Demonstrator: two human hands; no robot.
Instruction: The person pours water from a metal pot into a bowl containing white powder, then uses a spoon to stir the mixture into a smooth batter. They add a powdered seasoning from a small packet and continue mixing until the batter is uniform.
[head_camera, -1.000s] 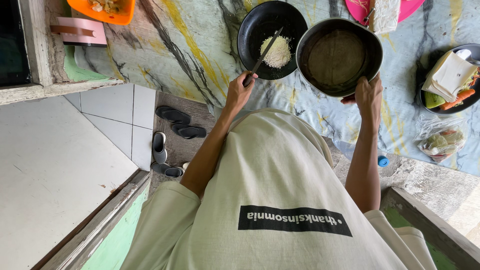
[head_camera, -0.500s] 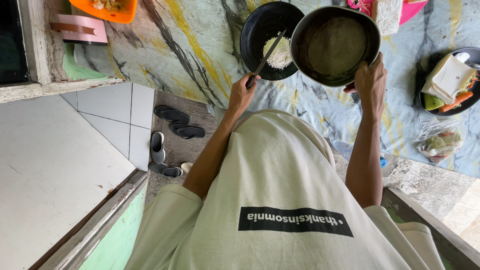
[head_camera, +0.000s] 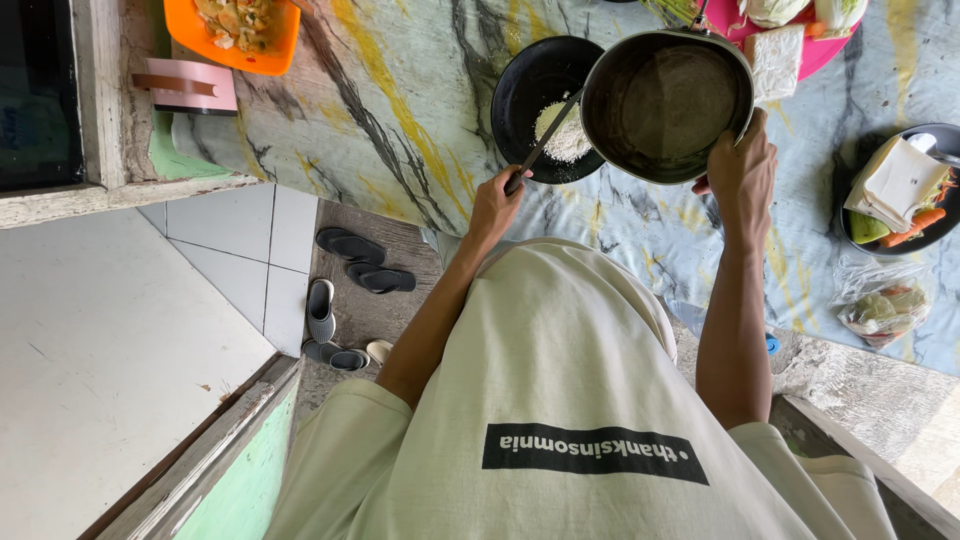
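Head view, landmark = black bowl (head_camera: 535, 100) w/ a heap of white grains inside, sitting on the marbled desk (head_camera: 400, 120).

Left hand (head_camera: 497, 205) is just below the bowl, fingers closed tight round the handle of a thin dark utensil (head_camera: 545, 140); the utensil slants up from the fist and its tip reaches the white grains (head_camera: 565, 135) in the bowl. Right hand (head_camera: 742, 165) is to the right of the bowl, clamped on the rim of a dark metal pot (head_camera: 665, 100). Pot is held tilted, mouth toward the camera, its left edge overlapping the bowl's right side; inside looks bare w/ a thin film, can't tell more.

Far left of the bowl: orange tray (head_camera: 245, 30) w/ chopped food, pink block (head_camera: 190, 88) below it. Upper right of the bowl, behind the pot: pink plate (head_camera: 830, 45) w/ a white slab and greens. Far right: dark plate (head_camera: 900, 190) w/ white slices and orange pieces, clear bag (head_camera: 885, 305) of veg below that. Below-left of the bowl, on the floor: dark sandals (head_camera: 360, 260) and grey slippers (head_camera: 325, 325). Person's pale shirt (head_camera: 560, 380) fills the lower frame.
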